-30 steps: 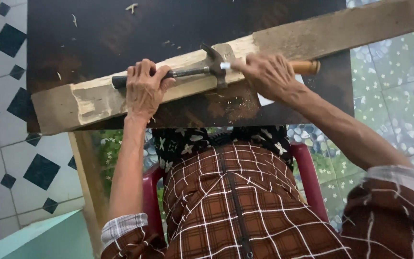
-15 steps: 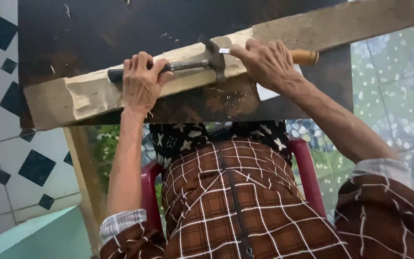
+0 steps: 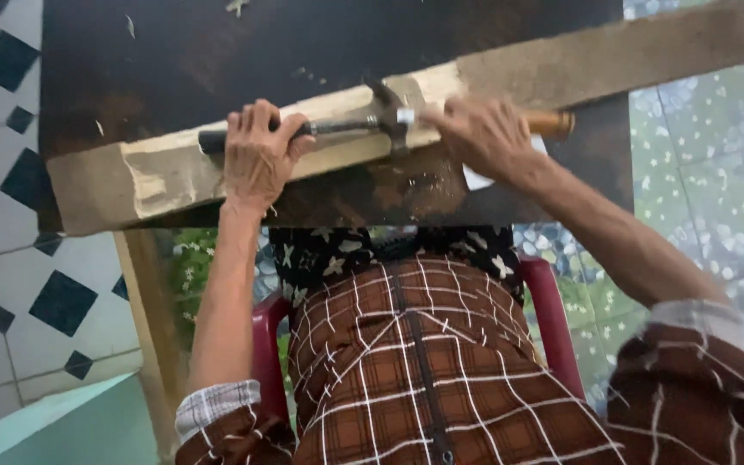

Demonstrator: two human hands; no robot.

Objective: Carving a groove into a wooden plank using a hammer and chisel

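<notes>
Left hand (image 3: 256,159) grips a hammer (image 3: 337,125) lying along the plank (image 3: 174,172); right hand (image 3: 484,138) clasps a wooden-handled chisel (image 3: 553,123) beside the hammer's head, on the dark worktop (image 3: 217,52).

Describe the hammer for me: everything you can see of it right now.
The hammer lies nearly flat along the pale wooden plank on the dark table. Its dark grip end sits in the left hand, which wraps it; a thin metal shank runs rightward to a dark steel head with a claw pointing up. The head meets a wooden-handled tool held by the right hand.
</notes>
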